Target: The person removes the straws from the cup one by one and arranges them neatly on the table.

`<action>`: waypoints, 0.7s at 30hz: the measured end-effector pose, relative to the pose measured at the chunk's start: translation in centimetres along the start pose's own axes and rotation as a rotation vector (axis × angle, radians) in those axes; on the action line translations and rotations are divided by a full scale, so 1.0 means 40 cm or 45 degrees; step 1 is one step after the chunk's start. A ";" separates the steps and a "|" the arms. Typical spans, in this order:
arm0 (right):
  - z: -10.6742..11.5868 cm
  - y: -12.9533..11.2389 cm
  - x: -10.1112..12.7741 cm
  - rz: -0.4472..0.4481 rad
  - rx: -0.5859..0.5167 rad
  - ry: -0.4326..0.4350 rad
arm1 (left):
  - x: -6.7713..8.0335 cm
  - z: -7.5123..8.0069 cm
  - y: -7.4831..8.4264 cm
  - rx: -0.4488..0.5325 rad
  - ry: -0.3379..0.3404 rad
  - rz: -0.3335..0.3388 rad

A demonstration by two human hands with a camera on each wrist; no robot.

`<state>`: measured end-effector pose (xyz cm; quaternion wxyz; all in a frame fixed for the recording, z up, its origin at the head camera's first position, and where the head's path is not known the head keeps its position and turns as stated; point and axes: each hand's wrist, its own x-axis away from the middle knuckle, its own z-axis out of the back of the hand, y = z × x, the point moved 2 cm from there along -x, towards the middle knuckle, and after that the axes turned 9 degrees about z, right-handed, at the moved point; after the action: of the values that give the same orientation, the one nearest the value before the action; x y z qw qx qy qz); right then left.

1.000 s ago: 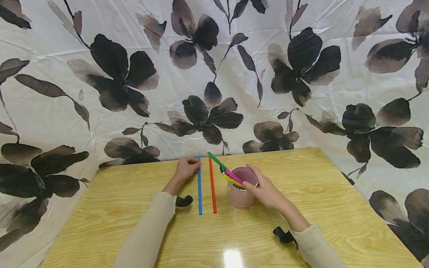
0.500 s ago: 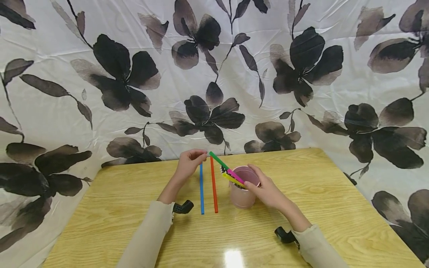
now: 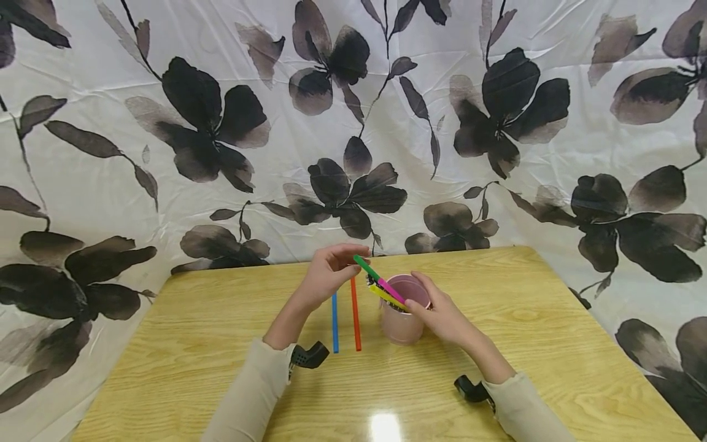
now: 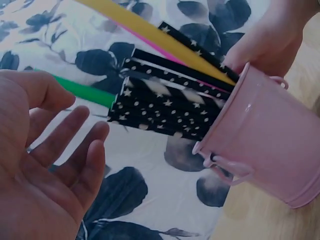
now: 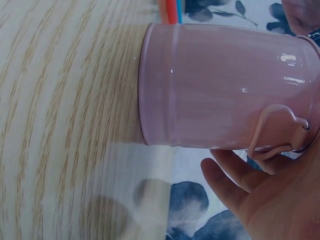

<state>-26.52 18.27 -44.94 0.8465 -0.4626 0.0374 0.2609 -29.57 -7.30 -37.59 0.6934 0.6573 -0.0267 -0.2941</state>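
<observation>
Left hand at the tip of the green straw, right hand on the pink cup

The left hand (image 3: 331,273) hovers above the tabletop (image 3: 552,331) with fingers loosely spread and holding nothing; the free end of the green straw (image 3: 366,268) lies just off its fingertips, to the hand's right. The straw's long axis slants down and away from that hand into the pink metal cup (image 3: 402,319), where yellow, pink and black star-print straws also lean. The right hand (image 3: 444,316) holds the cup's far side near the rim. A blue straw (image 3: 334,322) and an orange straw (image 3: 356,316) lie flat and parallel beneath the left hand.
</observation>
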 end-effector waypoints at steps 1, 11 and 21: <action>0.000 0.000 0.001 -0.001 0.002 -0.002 | 0.002 -0.004 0.001 0.006 -0.012 -0.005; 0.000 -0.003 0.005 0.011 -0.007 -0.010 | 0.016 -0.034 -0.022 0.005 -0.049 0.001; -0.001 -0.006 0.003 0.031 -0.005 0.003 | 0.023 -0.051 -0.050 0.078 0.094 0.007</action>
<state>-26.30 18.19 -44.80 0.8422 -0.4642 0.0434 0.2708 -28.69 -5.80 -40.04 0.6744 0.6884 -0.0119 -0.2667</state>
